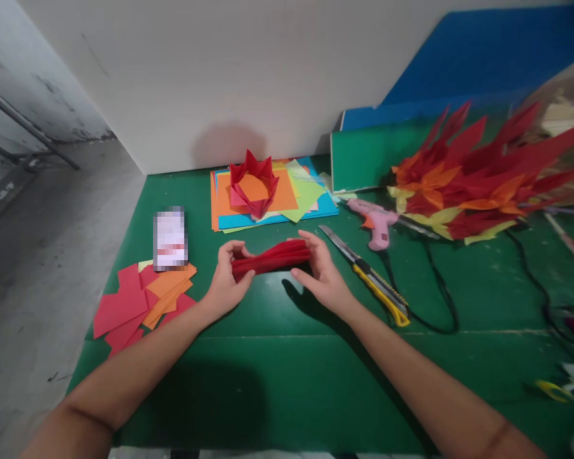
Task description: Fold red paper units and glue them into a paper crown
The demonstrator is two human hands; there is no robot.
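Note:
Between my two hands is a folded strip of red paper [272, 256], held level above the green table [249, 389]. My left hand [230, 275] grips its left end, thumb in front and fingers curled behind. At the other end, my right hand [321, 271] has its fingers against the paper, with the thumb lower and a little apart from it. Beyond the hands, a red folded-paper ring with pointed tips [239, 194] rests on a stack of coloured paper sheets [287, 191]. A yellow box cutter [380, 293] lies right of my right hand, its blade out.
Red and orange paper pieces [129, 299] lie at the left, near a blurred phone-like rectangle [170, 239]. A pink glue gun [377, 223] with a black cord is at the right, before a red, orange and yellow paper flame-like cluster [478, 172]. A white panel [249, 70] stands behind.

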